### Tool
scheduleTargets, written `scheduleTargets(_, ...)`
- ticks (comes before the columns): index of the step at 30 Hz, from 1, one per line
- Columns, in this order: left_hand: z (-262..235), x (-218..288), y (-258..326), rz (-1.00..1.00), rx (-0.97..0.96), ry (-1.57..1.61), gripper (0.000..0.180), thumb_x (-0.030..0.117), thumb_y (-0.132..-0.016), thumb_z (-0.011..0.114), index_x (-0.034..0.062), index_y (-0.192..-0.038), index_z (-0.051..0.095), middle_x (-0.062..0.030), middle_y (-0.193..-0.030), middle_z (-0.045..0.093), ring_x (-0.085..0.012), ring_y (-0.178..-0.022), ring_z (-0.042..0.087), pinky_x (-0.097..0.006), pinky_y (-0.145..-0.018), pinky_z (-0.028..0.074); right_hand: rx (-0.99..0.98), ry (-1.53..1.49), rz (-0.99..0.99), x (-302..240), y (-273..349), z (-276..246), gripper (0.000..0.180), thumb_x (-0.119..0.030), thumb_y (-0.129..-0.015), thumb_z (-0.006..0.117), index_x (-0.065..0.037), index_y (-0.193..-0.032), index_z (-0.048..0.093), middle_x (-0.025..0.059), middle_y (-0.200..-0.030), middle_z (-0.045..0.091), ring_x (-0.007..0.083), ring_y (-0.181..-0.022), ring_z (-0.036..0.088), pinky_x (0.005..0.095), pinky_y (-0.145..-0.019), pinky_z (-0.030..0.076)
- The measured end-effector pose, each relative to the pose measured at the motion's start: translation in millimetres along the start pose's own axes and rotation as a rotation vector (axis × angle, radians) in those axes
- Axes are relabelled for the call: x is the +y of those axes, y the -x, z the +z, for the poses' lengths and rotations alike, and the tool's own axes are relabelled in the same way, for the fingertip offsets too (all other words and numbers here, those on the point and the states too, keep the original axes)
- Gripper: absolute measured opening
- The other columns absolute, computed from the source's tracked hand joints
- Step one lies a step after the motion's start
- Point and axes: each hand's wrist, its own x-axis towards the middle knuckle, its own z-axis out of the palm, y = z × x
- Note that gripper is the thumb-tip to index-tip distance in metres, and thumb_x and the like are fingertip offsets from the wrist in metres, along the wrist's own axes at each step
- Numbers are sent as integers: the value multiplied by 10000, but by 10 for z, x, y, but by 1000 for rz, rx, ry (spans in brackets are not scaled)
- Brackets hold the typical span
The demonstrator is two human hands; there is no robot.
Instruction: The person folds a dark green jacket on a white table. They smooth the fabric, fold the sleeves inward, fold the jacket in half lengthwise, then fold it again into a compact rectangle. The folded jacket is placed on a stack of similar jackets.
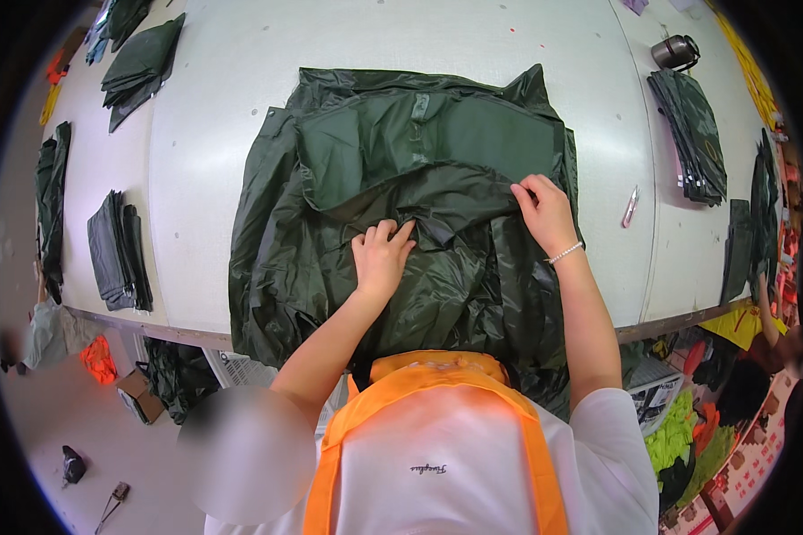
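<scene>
A large dark green, shiny garment (473, 134), like a raincoat, lies spread and crumpled on the table in front of me, its near part hanging over the edge toward my body. My left hand (382, 259) rests on its middle, with the fingers spread on the folds. At the garment's right side, my right hand (546, 212) pinches the curved edge of a loose layer between thumb and fingers. Above that edge, a smoother, matt green panel shows, with a small lighter patch at its top centre.
The pale table (205, 178) carries folded dark green pieces (120, 254) on the left and another stack (694, 134) on the right. A small cutter (631, 207) lies right of the garment; a metal flask (675, 52) stands farther back. Below the table are a cardboard box (140, 395) and crates.
</scene>
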Motion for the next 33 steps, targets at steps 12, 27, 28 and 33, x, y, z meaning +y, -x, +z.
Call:
scheduleTargets(12, -787, 224, -68, 349, -39, 344, 192, 102, -675, 730, 138, -845, 650, -36, -960, 542, -262, -965, 502, -398, -833, 358, 61, 109, 105, 206, -228, -376, 192, -195, -816, 686, -23, -787, 607, 138, -776, 577, 327, -721, 565, 385, -656, 454)
scheduleTargets(27, -811, -1046, -778, -19, -62, -181, 408, 388, -716, 750, 63, -537, 580, -10, -658, 580, -253, -709, 595, -332, -618, 439, -305, 362, -452, -682, 851, 1195, 547, -195, -818, 637, -36, -1312, 464, 152, -1365, 453, 317, -1290, 380, 460, -1086, 270)
scheduleTargets(28, -897, -1117, -917, 266, 178, -228, 392, 390, -714, 744, 68, -553, 589, -21, -617, 569, -226, -589, 560, -301, -599, 418, -273, 412, -467, -639, 872, 1184, 516, -134, -831, 603, -35, -1317, 461, 141, -1319, 507, 303, -1255, 431, 436, -1067, 313)
scheduleTargets(33, -1208, -1177, -1275, -93, -292, 517, 303, 323, -728, 758, 39, -771, 664, -62, -796, 669, -247, -791, 611, -372, -761, 449, -152, 178, -334, -708, 901, 987, 323, -125, -849, 592, -26, -1157, 571, 117, -1112, 626, 271, -1088, 553, 355, -911, 459)
